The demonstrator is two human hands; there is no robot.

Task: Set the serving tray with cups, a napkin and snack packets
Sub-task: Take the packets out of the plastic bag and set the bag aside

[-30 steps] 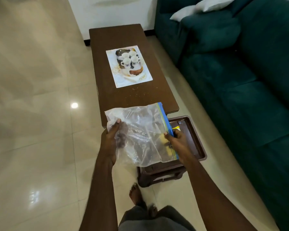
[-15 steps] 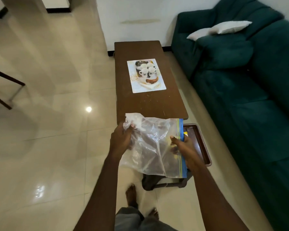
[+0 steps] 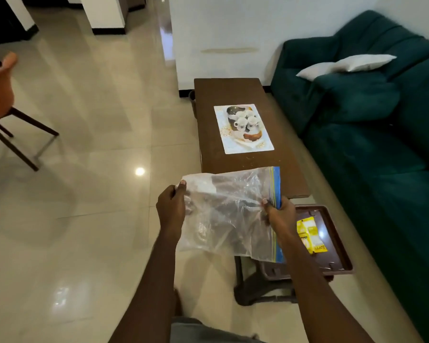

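**Both hands on the bag, packets on the tray**

The clear zip bag [image 3: 228,214] is up in the air in front of the person, stretched sideways between two hands. The left hand [image 3: 171,206] has its grip pinching the crumpled bottom corner, thumb on top. The right hand [image 3: 279,214] pinches the other end, right at the blue zip strip, fingers curled round the plastic. The bag looks slack and crinkled; whether anything is inside, the glare won't let me say.

Down below and to the right sits the brown serving tray [image 3: 336,253], resting on a low dark stool [image 3: 258,280]. The yellow snack packets [image 3: 310,235] lie on it, near its left side, just beside the right wrist.

Beyond the bag runs the long brown desk [image 3: 233,92], carrying a pale mat [image 3: 243,128] that appears to be printed with white cups. A green sofa [image 3: 382,149] with a white pillow [image 3: 347,65] lines the right, and a chair [image 3: 10,115] stands on the glossy floor [image 3: 84,219] far left.
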